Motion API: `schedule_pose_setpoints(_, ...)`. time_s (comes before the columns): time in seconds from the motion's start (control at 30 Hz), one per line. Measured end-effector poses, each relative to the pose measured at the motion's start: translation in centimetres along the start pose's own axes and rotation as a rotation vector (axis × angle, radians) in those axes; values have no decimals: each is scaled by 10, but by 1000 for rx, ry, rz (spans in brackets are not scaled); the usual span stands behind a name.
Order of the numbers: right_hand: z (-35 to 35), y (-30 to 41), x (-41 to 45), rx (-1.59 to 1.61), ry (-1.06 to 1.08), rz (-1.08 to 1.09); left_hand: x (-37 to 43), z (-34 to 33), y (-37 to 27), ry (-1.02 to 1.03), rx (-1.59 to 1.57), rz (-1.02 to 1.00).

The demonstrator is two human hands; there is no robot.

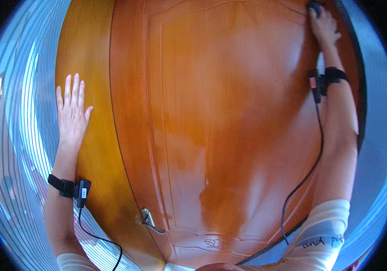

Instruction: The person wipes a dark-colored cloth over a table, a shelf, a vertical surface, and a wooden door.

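A brown wooden door with moulded panel lines fills the middle of the view. My left hand appears to lie flat on the lighter yellow-brown wooden panel left of the door, with its fingers spread and nothing held. Up at the far right corner of the door, my right hand holds a small dark rounded object against or close to the wood. That object is blurred and partly behind the fingers, so its kind is unclear.
A metal lever handle sticks out at the door's lower left. Black strapped devices with cables sit on the left wrist and right wrist. Striped bluish surfaces lie to the left. A grey-blue wall borders the right.
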State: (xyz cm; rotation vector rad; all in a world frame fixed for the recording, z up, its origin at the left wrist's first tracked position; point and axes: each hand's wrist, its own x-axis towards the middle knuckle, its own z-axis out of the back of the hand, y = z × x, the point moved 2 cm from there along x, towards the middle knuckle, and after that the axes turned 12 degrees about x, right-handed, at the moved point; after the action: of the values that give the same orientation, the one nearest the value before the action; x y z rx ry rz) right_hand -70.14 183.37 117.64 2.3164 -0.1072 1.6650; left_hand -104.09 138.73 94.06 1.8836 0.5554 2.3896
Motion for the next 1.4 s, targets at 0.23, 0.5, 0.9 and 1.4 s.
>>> schedule_pose_setpoints(0.23,-3,20,87,-448,-278,83,13,14,-21,-84,-13,13)
schedule_pose_setpoints(0.5,-173,235,-19,-139,-9,586,4,4,-8,-110,-26,6)
schedule_pose_setpoints(0.9,-235,295,-149,163,581,1088,6,6,-10,-69,74,-29)
schedule_pose_setpoints(1.4,28,-17,82,-181,66,400,12,-15,-12,-97,26,30)
